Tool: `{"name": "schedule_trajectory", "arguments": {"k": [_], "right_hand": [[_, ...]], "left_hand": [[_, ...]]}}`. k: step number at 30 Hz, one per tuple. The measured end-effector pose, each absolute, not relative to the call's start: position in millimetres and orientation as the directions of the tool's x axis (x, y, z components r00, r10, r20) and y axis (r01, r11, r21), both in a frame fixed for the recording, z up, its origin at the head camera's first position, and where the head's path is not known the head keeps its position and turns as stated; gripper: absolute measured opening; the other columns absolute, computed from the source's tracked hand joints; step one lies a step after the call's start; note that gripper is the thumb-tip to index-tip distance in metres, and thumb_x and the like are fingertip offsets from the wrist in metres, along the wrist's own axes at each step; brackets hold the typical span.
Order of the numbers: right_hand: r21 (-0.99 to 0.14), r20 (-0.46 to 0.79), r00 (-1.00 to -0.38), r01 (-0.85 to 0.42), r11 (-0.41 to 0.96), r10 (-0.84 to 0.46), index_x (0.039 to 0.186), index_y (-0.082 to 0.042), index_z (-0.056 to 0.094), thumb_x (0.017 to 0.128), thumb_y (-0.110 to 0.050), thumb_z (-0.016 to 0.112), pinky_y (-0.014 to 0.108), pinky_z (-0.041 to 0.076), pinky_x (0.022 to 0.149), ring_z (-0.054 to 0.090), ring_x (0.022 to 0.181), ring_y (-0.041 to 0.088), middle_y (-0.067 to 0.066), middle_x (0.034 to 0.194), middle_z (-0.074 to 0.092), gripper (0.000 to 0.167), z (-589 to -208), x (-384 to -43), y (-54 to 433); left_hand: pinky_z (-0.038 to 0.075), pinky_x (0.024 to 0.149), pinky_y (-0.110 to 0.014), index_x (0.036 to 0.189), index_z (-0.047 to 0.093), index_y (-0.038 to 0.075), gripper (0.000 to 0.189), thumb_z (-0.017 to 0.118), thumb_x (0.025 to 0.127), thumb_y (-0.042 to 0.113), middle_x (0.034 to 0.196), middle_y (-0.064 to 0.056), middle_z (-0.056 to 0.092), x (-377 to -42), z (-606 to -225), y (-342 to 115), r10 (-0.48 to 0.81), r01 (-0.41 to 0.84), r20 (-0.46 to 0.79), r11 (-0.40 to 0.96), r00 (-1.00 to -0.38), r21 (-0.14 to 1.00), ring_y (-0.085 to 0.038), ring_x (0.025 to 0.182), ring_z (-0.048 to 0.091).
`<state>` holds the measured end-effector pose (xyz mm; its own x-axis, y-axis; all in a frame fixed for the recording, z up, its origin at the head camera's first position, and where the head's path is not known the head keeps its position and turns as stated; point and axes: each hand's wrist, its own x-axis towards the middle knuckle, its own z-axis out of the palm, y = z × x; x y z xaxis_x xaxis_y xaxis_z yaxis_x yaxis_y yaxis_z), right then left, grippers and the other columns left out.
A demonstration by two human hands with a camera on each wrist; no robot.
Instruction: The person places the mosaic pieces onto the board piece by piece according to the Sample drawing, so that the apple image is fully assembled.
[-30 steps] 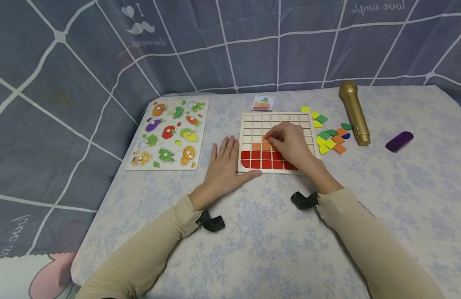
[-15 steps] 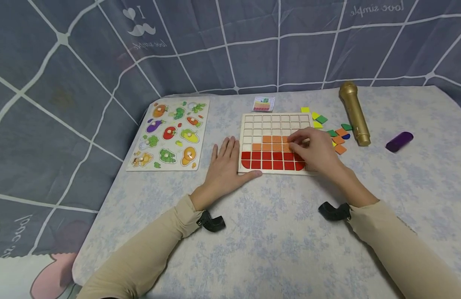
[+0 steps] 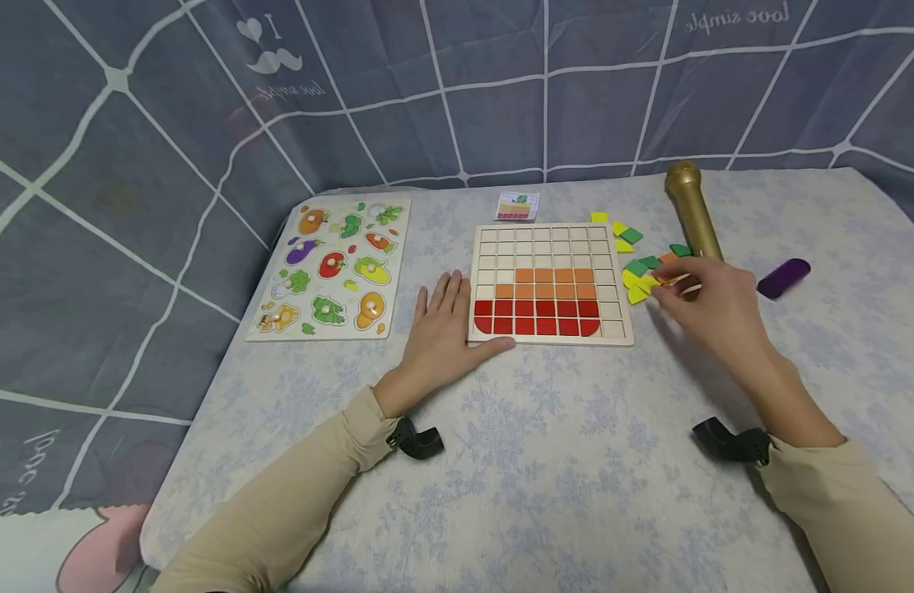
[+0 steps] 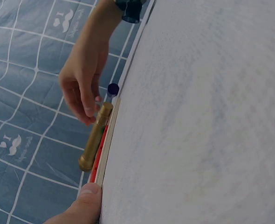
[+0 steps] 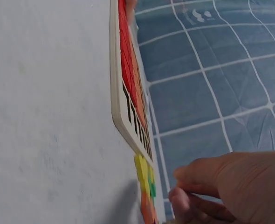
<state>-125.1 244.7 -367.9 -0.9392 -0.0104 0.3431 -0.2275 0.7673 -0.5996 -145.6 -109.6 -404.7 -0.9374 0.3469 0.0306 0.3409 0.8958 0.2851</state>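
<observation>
My left hand (image 3: 439, 329) lies flat with spread fingers, its thumb along the front-left corner of the wooden grid board (image 3: 626, 331). Red tiles (image 3: 536, 317) fill much of the board's two front rows, with orange tiles (image 3: 555, 284) in two rows behind them. Over the loose tiles to the right of the board hovers my right hand (image 3: 724, 313), its thumb and fingers bent loosely, with no tile visible between them in the right wrist view. Yellow tiles (image 3: 636, 284) and green tiles (image 3: 636, 268) lie by its fingertips; the hand hides others.
A gold microphone (image 3: 694, 206) lies behind the right hand, and a purple cylinder (image 3: 783, 278) to its right. At the left is a vegetable puzzle board (image 3: 338, 325). A small picture card (image 3: 517, 207) sits behind the grid board. A tiled-pattern curtain (image 3: 494, 123) borders the table (image 3: 516, 494).
My right hand has moved right, from the orange rows on the board to the loose tiles. The orange tiles it covered now show in the grid. My left hand has stayed put.
</observation>
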Motion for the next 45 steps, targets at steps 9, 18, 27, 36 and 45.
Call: {"name": "schedule_trajectory", "arguments": {"k": [9, 18, 27, 36, 45], "right_hand": [[-0.517, 0.243, -0.970, -0.138, 0.845, -0.010, 0.110, 0.009, 0.074, 0.091, -0.009, 0.080, 0.028, 0.045, 0.057, 0.072, 0.079, 0.041, 0.029, 0.093, 0.074, 0.027, -374.0, -122.8, 254.7], [-0.505, 0.206, -0.979, -0.108, 0.857, -0.001, 0.105, 0.005, 0.075, 0.089, -0.006, 0.077, 0.037, 0.047, 0.065, 0.071, 0.079, 0.037, 0.025, 0.089, 0.075, 0.019, -377.4, -124.6, 252.7], [-0.539, 0.299, -0.947, -0.266, 0.799, -0.114, 0.099, 0.002, 0.077, 0.085, -0.006, 0.082, 0.019, 0.044, 0.060, 0.072, 0.078, 0.032, 0.020, 0.092, 0.077, 0.017, -361.3, -136.0, 230.1], [-0.585, 0.227, -0.941, -0.337, 0.738, -0.250, 0.109, -0.001, 0.075, 0.092, -0.013, 0.080, 0.040, 0.054, 0.077, 0.069, 0.086, 0.029, 0.016, 0.099, 0.075, 0.021, -366.4, -166.0, 159.6], [-0.651, 0.220, -0.920, -0.386, 0.653, -0.325, 0.111, -0.003, 0.076, 0.094, -0.010, 0.080, 0.039, 0.057, 0.083, 0.068, 0.089, 0.026, 0.013, 0.103, 0.073, 0.020, -377.7, -182.1, 99.9]], "left_hand": [[0.002, 0.132, -0.057, 0.168, 0.016, 0.001, 0.120, 0.059, 0.089, 0.081, 0.177, -0.017, 0.013, -147.4, -404.8, -109.5, 0.351, 0.344, 0.031, 0.893, -0.936, 0.290, -0.031, 0.166, 0.006], [0.004, 0.132, -0.058, 0.168, 0.017, 0.000, 0.121, 0.059, 0.088, 0.082, 0.176, -0.018, 0.014, -147.1, -406.5, -108.7, 0.351, 0.347, 0.037, 0.892, -0.935, 0.291, -0.032, 0.165, 0.006], [0.003, 0.132, -0.058, 0.168, 0.017, 0.001, 0.121, 0.059, 0.089, 0.082, 0.177, -0.017, 0.014, -146.2, -406.4, -111.0, 0.344, 0.340, 0.039, 0.895, -0.938, 0.288, -0.031, 0.166, 0.005], [0.003, 0.132, -0.058, 0.169, 0.015, 0.003, 0.121, 0.058, 0.088, 0.083, 0.177, -0.016, 0.014, -147.4, -410.7, -108.9, 0.350, 0.346, 0.037, 0.893, -0.936, 0.287, -0.030, 0.165, 0.007], [0.002, 0.132, -0.058, 0.168, 0.017, 0.001, 0.121, 0.057, 0.089, 0.083, 0.177, -0.016, 0.014, -148.0, -410.4, -112.2, 0.345, 0.344, 0.043, 0.898, -0.937, 0.274, -0.030, 0.166, 0.007]]}}
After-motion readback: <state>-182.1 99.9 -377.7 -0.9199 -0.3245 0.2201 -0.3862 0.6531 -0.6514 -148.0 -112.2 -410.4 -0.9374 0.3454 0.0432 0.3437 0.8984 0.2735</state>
